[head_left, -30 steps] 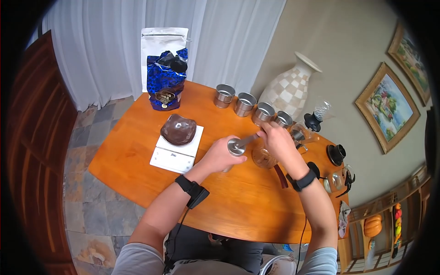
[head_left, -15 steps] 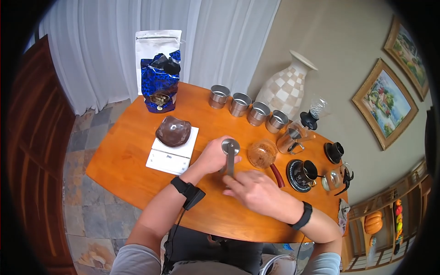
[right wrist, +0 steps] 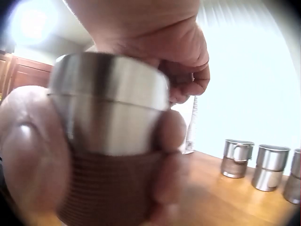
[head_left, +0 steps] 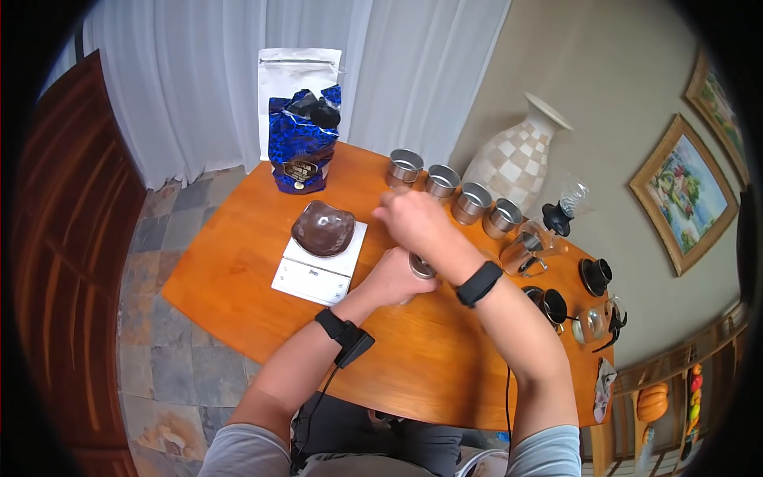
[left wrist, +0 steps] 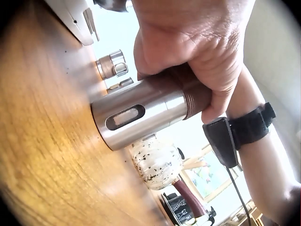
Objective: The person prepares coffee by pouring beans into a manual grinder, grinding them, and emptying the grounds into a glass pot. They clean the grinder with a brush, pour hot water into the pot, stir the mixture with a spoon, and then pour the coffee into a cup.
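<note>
A steel hand coffee grinder [left wrist: 141, 113] with a brown ribbed grip stands with its base at the wooden tabletop. My left hand [head_left: 392, 277] wraps around its upper body, thumb and fingers on opposite sides in the right wrist view. Above the grinder's steel top [right wrist: 108, 99], my right hand [head_left: 417, 224] has its fingers curled at the end of the crank. The crank itself is mostly hidden under that hand and forearm. A small window [left wrist: 125, 117] shows in the grinder's lower body.
Left of the hands, a brown bowl [head_left: 323, 229] sits on a white scale [head_left: 311, 274]. Behind it stands a blue coffee bag [head_left: 302, 151]. Several steel cups [head_left: 473, 203] line the back edge, near a steel pitcher [head_left: 520, 253] and a black cup [head_left: 548, 304] on the right.
My right hand has swung the crank clockwise, from the far right through the near side to the far left. My left hand keeps its hold on the grinder. The head view has shifted slightly.
</note>
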Motion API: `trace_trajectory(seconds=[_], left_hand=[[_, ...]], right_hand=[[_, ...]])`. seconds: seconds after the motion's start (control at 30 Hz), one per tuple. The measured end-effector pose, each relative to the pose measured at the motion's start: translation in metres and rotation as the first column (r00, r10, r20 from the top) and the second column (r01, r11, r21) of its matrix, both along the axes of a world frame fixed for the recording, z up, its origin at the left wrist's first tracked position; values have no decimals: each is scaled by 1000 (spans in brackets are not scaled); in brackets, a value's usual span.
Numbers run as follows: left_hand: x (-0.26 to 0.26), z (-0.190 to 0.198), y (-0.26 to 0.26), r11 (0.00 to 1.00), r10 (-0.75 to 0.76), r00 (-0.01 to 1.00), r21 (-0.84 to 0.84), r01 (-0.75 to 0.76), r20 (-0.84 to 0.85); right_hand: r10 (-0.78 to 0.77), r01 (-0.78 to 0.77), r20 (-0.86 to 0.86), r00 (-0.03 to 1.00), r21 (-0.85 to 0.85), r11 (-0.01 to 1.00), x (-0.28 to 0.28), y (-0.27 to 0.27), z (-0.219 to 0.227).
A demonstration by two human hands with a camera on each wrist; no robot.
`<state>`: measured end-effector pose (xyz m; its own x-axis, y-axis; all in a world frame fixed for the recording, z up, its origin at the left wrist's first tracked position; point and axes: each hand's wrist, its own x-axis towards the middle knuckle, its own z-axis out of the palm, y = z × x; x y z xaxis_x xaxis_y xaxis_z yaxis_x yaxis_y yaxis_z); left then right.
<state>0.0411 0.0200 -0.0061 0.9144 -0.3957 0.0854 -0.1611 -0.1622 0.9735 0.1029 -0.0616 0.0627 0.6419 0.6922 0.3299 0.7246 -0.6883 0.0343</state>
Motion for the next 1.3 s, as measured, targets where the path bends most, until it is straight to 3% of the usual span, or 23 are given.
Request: trace_trajectory(seconds=[0.03, 0.2, 0.27, 0.4, 0.5, 0.57, 0.6, 0.67, 0.77, 0.8, 0.87, 0.93, 1.0, 1.07, 1.17, 1.2, 1.27, 1.3], left_hand=[[2, -8, -3, 996, 66, 987, -65, -57, 145], [-1, -7, -3, 993, 117, 982, -44, -112, 145], [-1, -8, -4, 991, 131, 984, -38, -128, 121], [-1, -10, -4, 990, 128, 987, -74, -121, 99], [1, -12, -4, 990, 124, 986, -83, -115, 111], [2, -14, -5, 987, 127, 987, -107, -116, 101], [3, -16, -5, 989, 117, 989, -105, -107, 92], [5, -18, -5, 982, 158, 975, -126, -139, 157], [4, -17, -5, 984, 173, 965, -77, -161, 196], [3, -14, -5, 982, 188, 958, -51, -181, 215], [3, -11, -6, 983, 171, 950, 26, -184, 261], [3, -12, -5, 986, 140, 989, -93, -135, 51], [10, -36, -1, 972, 48, 994, -233, -25, 96], [19, -54, -6, 968, 136, 946, -242, -65, 293], [27, -67, -11, 955, 258, 786, -271, -121, 561], [22, -56, -12, 954, 262, 785, -271, -125, 562], [7, -26, -12, 957, 176, 892, -284, -56, 416], [8, -24, -7, 967, 101, 961, -252, -34, 257]], right_hand=[[-23, 23, 8, 1000, 53, 998, 12, -13, -5], [-169, 163, 33, 985, 126, 979, 18, -77, -11], [-249, 253, -50, 967, 121, 960, -2, -99, -6], [-241, 237, 14, 970, 132, 962, -52, -133, -3], [-294, 298, -76, 953, 56, 953, -93, -143, 8], [-155, 155, -5, 988, -6, 988, -117, -141, 14], [-165, 165, -14, 986, -6, 986, -127, -139, 15], [14, -16, -21, 1000, -105, 994, -142, -131, 16], [205, -205, -12, 979, -119, 972, -150, -104, 7], [195, -195, -10, 981, -114, 974, -148, -93, 1], [366, -370, 56, 929, 104, 923, -134, -66, -7], [379, -391, 102, 920, 150, 908, -116, -41, -19], [398, -421, 146, 906, 190, 887, -98, -18, -23], [318, -334, 162, 934, 86, 939, -81, -1, -21], [295, -300, 63, 953, 95, 949, -44, 13, -17], [299, -304, 64, 952, 94, 948, -28, 14, -18], [190, -199, 103, 976, 87, 976, 0, 12, -22], [110, -116, 72, 991, 84, 990, 4, 7, -16]])
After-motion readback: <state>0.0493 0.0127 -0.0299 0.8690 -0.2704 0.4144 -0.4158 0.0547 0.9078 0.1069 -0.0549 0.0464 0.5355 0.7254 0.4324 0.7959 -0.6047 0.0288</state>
